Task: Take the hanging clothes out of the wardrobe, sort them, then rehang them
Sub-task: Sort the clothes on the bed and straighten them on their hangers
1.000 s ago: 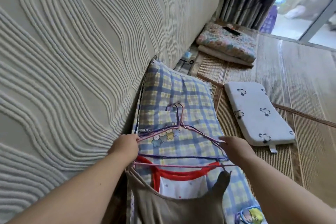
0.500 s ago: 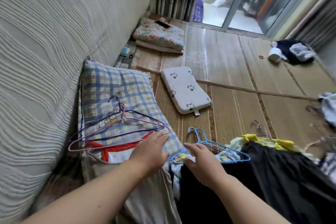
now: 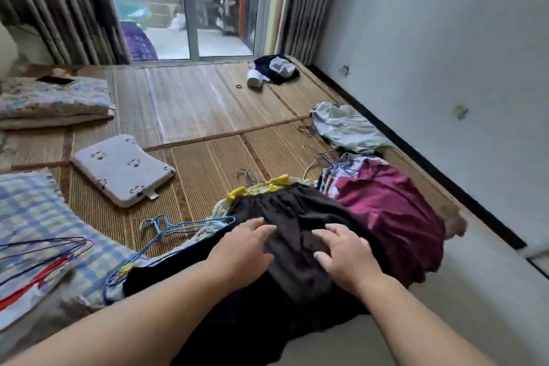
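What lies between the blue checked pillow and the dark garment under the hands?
In the head view, blue wire hangers lie on the straw mat between the checked pillow and the dark garment.

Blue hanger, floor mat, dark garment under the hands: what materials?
Blue hanger: thin wire, likely plastic-coated, glossy.
Floor mat: woven bamboo or rattan by its fine ribbed strips.
Dark garment: soft matte cloth, gathered folds; fibre unclear.

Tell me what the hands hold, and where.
Nothing is gripped: the left hand and right hand rest with spread fingers on the middle of the dark garment.
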A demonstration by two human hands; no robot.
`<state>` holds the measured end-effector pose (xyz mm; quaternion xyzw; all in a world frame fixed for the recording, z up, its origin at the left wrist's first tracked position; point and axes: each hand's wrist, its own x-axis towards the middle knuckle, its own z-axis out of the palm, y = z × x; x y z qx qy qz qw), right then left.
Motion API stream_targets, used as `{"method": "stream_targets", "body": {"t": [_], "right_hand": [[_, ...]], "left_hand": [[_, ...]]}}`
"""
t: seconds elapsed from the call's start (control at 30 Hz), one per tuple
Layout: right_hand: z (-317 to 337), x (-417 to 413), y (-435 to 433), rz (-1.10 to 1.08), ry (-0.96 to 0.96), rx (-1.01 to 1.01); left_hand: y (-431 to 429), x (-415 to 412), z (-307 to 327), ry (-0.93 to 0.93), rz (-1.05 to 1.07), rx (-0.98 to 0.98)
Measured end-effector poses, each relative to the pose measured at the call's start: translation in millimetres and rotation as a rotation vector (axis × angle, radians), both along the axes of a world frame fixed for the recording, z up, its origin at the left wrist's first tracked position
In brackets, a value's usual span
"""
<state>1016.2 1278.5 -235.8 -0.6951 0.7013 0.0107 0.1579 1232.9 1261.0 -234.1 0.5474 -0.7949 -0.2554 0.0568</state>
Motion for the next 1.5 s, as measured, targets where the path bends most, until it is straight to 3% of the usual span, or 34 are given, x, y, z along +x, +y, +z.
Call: {"method": "stream_targets", "body": {"t": [0.33, 0.63, 1.13, 1.5], "right_hand": [[49.5, -291.8, 58.9, -0.268, -0.031, 0.025], [36.3, -396.6, 52.4, -0.362, -0.096, 0.086], [-17.2, -530.2, -203.9, -0.168, -0.144, 0.188], [-59.4, -578.6, -383.8, 0.191, -0.161, 0.264]], "left_hand": [[6.8, -291.7, -2.1, -0.045, -0.171, 0.043], [-32.6, -421.6, -23.4, -0.047, -0.243, 0.043], [-245.6, -535.1, -71.5, -0.036, -0.068, 0.092], [-333.9, -544.3, -90.5, -0.062, 0.347, 0.131]]}}
